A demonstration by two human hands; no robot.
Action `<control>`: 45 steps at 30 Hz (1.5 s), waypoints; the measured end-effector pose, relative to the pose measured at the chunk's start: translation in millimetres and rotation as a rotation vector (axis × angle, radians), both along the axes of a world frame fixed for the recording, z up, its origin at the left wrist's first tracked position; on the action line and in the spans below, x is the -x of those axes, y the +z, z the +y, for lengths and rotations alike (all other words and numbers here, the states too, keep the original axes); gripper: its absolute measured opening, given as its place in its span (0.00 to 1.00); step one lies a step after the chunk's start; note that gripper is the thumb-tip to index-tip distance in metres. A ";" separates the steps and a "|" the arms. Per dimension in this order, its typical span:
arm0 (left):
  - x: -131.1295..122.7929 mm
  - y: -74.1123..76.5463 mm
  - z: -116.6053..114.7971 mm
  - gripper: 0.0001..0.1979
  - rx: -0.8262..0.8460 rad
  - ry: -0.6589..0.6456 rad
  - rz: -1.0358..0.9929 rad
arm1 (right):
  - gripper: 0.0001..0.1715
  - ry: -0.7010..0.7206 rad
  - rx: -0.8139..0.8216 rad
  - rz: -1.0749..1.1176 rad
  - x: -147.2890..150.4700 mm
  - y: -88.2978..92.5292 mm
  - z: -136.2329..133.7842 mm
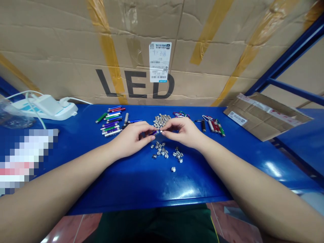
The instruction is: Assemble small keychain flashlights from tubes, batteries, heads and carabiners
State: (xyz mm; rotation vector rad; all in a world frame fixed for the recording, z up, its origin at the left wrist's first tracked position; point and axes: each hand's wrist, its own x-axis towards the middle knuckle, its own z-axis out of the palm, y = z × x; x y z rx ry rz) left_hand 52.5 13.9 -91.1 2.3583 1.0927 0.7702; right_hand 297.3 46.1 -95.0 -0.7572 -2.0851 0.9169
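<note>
My left hand (136, 136) is closed round a small purple flashlight tube (155, 133), with its open-looking end turned to the right. Opposite it, the fingers of my right hand (182, 132) pinch a small silver piece (161, 131) close to that end. Whether the piece touches the tube, I cannot tell. Just behind the fingertips lies a pile of round silver button cells (161, 119). Nearer to me are loose silver end caps (162, 150), with a smaller group (178, 154) to their right and a single cap (173, 169) in front.
Several coloured tubes (111, 123) lie at left. Finished-looking flashlights with clips (215, 126) lie at right, beside a flattened cardboard box (265, 114). A white power strip (65, 109) with cables is at far left. A large carton (76, 67) stands behind the blue table (152, 185).
</note>
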 end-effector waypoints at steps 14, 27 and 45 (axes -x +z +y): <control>-2.1 -4.0 -0.4 0.09 -0.252 -0.099 -0.030 | 0.12 0.143 0.411 0.184 2.3 1.1 -5.2; -2.3 -5.6 0.3 0.08 -0.287 -0.117 -0.027 | 0.15 0.170 0.535 0.200 1.1 -0.5 -3.3; -2.4 -7.6 1.7 0.08 -0.333 -0.120 -0.023 | 0.12 0.130 0.394 0.161 4.2 1.4 -8.2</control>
